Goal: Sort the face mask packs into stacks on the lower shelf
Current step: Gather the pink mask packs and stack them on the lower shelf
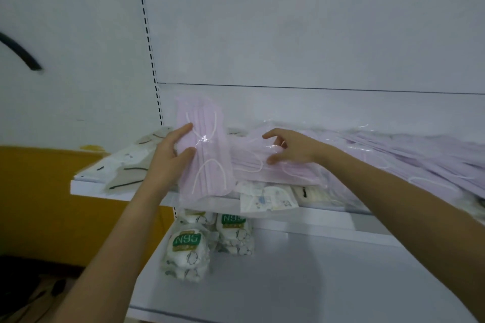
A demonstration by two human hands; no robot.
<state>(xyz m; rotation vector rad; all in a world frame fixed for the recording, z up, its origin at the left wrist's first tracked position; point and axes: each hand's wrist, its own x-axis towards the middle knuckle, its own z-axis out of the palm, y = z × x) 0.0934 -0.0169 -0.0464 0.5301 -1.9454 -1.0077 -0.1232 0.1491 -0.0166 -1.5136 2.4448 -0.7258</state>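
Head view of white shop shelving. Left hand [173,151] grips a lilac pleated face mask pack in clear plastic [207,160] by its left edge, fingers curled onto it. The pack is held roughly upright at the front of the white upper shelf [78,187]. Right hand [291,148] is half-curled over a pile of lilac mask packs [393,149] on that shelf, thumb touching the top pack; can't tell if it grips. White lower shelf [315,283] holds white N95 mask packs w/ green labels [187,249] at its left end.
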